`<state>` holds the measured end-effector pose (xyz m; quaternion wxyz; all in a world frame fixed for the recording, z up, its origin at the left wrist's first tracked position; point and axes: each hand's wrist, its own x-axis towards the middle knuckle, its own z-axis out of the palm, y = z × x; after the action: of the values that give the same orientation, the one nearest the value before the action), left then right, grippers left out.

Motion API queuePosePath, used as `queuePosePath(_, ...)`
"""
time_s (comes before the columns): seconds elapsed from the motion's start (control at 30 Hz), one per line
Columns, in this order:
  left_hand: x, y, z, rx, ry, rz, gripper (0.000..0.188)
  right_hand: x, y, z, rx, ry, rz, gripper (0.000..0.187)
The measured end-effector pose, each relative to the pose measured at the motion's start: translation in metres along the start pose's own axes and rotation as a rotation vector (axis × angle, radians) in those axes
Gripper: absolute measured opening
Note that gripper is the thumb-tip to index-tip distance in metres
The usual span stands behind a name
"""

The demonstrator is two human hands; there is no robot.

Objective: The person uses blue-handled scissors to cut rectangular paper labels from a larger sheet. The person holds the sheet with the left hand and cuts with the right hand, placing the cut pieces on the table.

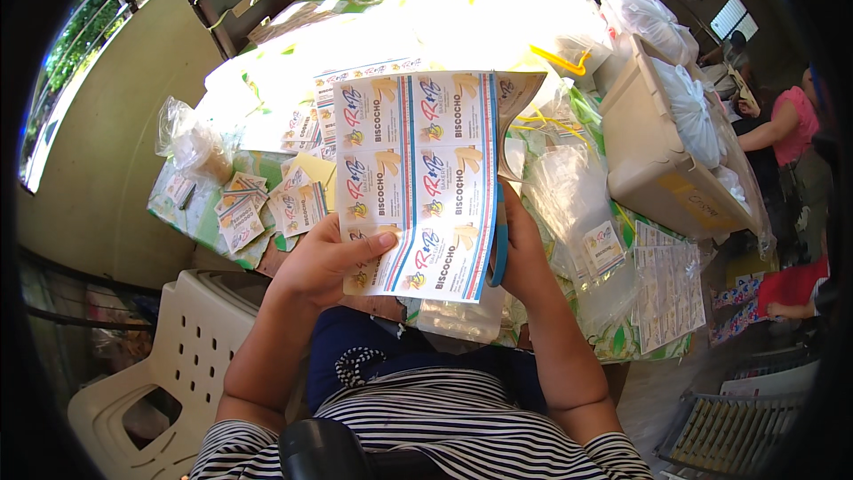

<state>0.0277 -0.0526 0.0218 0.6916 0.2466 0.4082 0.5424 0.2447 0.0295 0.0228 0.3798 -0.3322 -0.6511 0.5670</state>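
Note:
In front of me is an upright sheet of printed labels, white with rows of colourful repeated designs. My left hand grips its lower left edge, thumb on the printed face. At the sheet's right edge, my right hand is closed around the blue handle of scissors; the blades are hidden behind the sheet. Cut labels lie in small piles on the table to the left, with another label pile nearer my left hand. Clear plastic bags are spread to the right, one with a label on it.
The table has a green-and-white cover, glaring in sunlight. More uncut label sheets hang at its right edge. A beige bin holds stuffed plastic bags. A beige plastic chair stands at left. Other people, one in a pink top, are at far right.

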Motion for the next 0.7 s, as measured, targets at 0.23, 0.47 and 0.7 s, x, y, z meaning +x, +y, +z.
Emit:
queuePosePath(0.23, 0.001, -0.001, -0.003, -0.001, 0.038, 0.019, 0.034, 0.004, 0.005, -0.003, -0.004, 0.015, 0.044, 0.032)
queuePosePath(0.47, 0.012, 0.036, -0.026, 0.06, 0.287, 0.53, 0.03, -0.019, -0.008, -0.013, -0.007, -0.236, 0.325, 0.069)
queuePosePath(0.7, 0.024, 0.057, -0.006, 0.102, 0.23, 0.702, 0.023, -0.039, -0.023, 0.003, -0.119, -0.476, 0.167, 0.065)
